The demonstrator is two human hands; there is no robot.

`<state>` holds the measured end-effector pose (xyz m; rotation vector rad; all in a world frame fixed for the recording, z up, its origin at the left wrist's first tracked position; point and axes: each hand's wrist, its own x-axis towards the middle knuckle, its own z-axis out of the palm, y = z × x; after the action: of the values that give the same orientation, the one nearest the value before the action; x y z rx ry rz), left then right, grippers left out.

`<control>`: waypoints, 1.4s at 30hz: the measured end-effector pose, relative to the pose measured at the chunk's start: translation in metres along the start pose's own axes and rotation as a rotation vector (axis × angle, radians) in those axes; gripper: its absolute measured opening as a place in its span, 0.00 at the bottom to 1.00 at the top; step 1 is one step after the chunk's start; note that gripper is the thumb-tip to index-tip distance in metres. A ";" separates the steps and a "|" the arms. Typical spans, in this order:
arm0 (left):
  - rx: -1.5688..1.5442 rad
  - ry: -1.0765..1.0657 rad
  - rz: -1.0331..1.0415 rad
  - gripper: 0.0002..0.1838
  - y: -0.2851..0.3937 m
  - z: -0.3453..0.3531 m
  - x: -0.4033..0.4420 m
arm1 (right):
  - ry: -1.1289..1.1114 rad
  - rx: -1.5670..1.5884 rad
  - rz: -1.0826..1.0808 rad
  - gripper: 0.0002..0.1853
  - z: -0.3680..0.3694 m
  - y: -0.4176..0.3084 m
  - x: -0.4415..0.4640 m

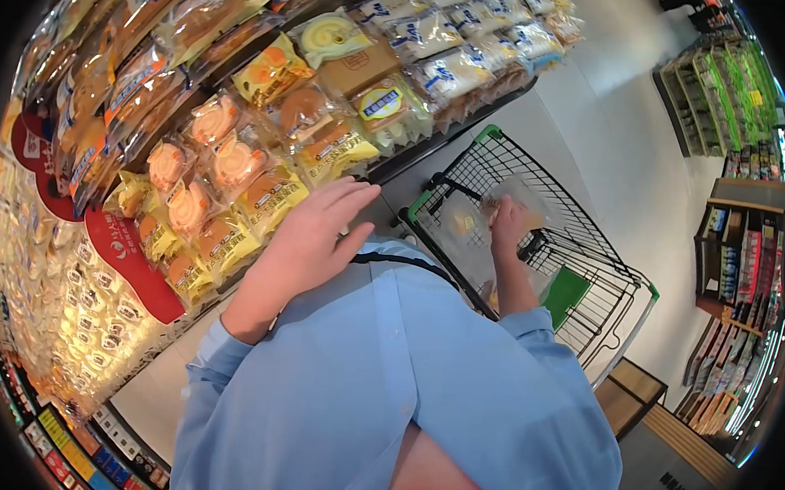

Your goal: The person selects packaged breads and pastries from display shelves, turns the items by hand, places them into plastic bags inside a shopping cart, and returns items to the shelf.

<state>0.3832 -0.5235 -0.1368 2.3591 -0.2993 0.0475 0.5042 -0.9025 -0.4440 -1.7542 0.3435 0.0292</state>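
My left hand (pixel 320 234) reaches over the front of the bread display with its fingers extended and thumb apart. It holds nothing and is nearest to the yellow-wrapped packaged cakes (pixel 271 196). On the other side, my right hand (pixel 505 222) is closed on a clear plastic bag (pixel 524 199) above the shopping cart (pixel 588 242). What is inside that bag is hard to make out. Another clear package (pixel 459 220) with a small yellowish patch shows just left of this hand. The cart has black wire sides, green corners and a green flap (pixel 566 296).
Packaged swirl pastries (pixel 237 159) and white-and-blue bread packs (pixel 450 75) fill the display. A red sign (pixel 130 262) curves along its left edge. Across the pale floor (pixel 584 140) stand a green rack (pixel 720 94) and stocked shelves (pixel 740 259).
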 end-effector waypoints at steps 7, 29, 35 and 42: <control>-0.066 -0.389 0.025 0.26 0.005 0.117 0.046 | -0.350 -0.713 -0.028 0.27 -0.037 0.090 -0.054; -0.259 -0.742 -0.089 0.26 -0.004 0.362 0.094 | -0.463 -0.607 0.129 0.25 -0.089 0.130 -0.078; -0.273 -0.797 0.014 0.26 0.062 0.319 0.087 | -0.574 -0.750 0.251 0.27 -0.062 0.133 -0.045; -0.507 -0.903 0.056 0.25 0.122 0.273 0.084 | -0.472 -0.652 0.075 0.28 -0.030 0.107 -0.023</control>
<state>0.4230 -0.8136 -0.2403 1.7306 -0.7055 -0.9677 0.4515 -0.9444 -0.5349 -2.2961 0.0454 0.6617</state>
